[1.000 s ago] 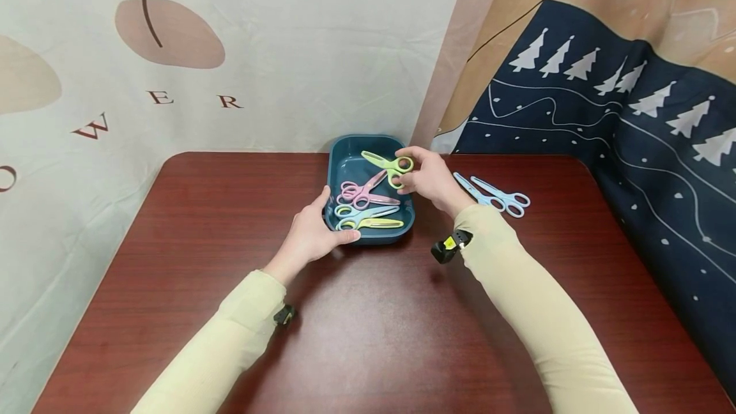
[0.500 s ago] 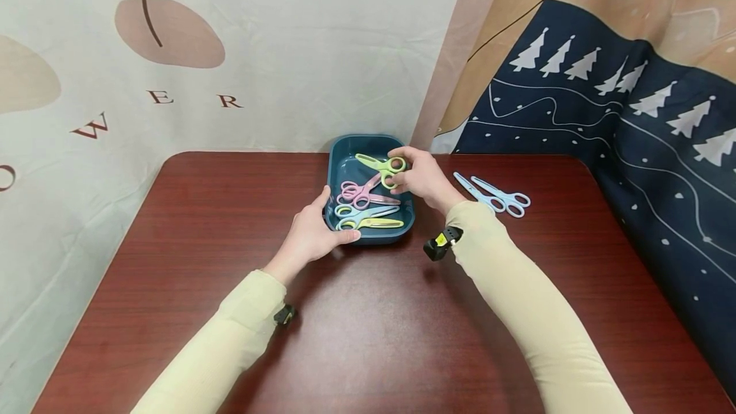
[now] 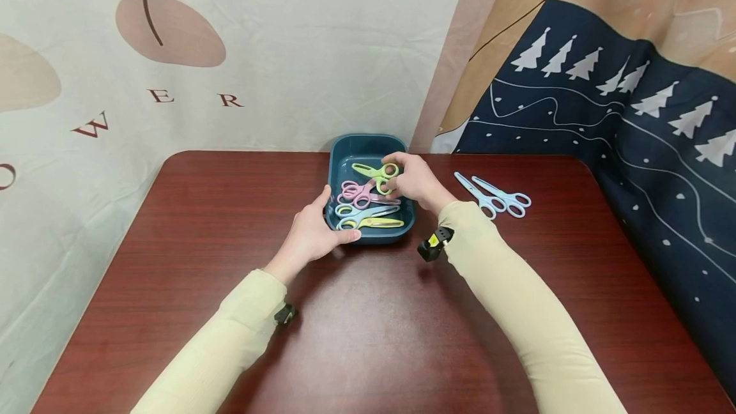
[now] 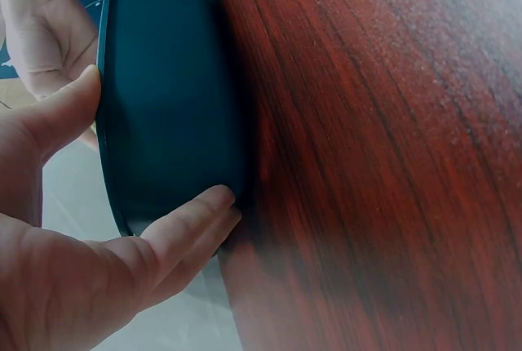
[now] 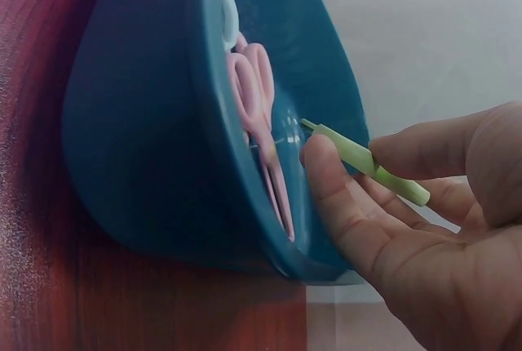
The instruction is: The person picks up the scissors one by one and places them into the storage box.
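A dark teal plastic bin (image 3: 339, 152) stands at the far edge of the table. My left hand (image 3: 310, 232) holds its near left corner, thumb over the near rim; in the left wrist view the fingers (image 4: 192, 220) lie along the outer wall. With thumb and fingertips my right hand (image 3: 416, 181) pinches green scissors (image 3: 365, 170) by the handles, inside the bin's outline. Right by them lie pink scissors (image 3: 358, 193), also seen in the right wrist view. Light blue scissors (image 3: 376, 212) and yellow-bladed scissors (image 3: 382, 223) lie at the bin's near end.
Two pairs of light blue scissors (image 3: 506, 197) lie on the dark red wooden table (image 3: 368, 324), to the right of the right hand. A pale printed cloth (image 3: 276, 37) hangs behind the table, and a navy cloth with white trees (image 3: 621, 114) hangs at the right.
My right hand has carried the green scissors a little left and towards me, deeper over the bin and close to the pink scissors. My left hand has stayed at the bin's corner.
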`<state>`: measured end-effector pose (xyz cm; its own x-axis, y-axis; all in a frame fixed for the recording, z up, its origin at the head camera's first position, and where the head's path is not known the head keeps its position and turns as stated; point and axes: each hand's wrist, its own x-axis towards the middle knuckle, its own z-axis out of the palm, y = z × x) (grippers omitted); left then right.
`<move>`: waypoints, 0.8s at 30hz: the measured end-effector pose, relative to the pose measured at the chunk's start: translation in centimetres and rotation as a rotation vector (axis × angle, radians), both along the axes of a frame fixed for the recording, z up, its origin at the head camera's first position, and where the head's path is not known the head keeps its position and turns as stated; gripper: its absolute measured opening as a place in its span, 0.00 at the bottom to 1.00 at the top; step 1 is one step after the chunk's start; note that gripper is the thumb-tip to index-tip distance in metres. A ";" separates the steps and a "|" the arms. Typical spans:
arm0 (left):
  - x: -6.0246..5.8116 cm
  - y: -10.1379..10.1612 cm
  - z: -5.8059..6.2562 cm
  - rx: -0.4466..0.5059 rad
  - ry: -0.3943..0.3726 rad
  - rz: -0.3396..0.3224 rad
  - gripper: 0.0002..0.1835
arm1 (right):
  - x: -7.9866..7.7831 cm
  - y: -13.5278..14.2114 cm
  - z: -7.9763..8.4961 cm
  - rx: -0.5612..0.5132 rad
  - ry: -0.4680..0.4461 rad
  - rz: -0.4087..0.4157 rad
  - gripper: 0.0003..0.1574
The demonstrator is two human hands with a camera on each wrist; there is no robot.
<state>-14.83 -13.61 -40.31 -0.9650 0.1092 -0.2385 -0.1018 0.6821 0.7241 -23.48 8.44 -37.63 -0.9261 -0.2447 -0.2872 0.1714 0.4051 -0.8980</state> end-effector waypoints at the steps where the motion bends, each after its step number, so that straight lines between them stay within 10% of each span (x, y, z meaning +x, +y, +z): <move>1: 0.0 0.0 0.0 -0.002 0.000 0.000 0.62 | 0.0 -0.1 -0.1 0.009 -0.001 0.005 0.36; 24: 0.0 0.2 0.0 -0.018 -0.004 0.004 0.62 | 0.3 -1.2 -0.9 0.188 -0.008 0.076 0.34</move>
<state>-14.87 -13.43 -40.32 -0.9645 0.1006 -0.2443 -0.1078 0.6945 0.7114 -23.18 7.20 -38.51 -0.9046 -0.2550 -0.3414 0.1406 0.5778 -0.8040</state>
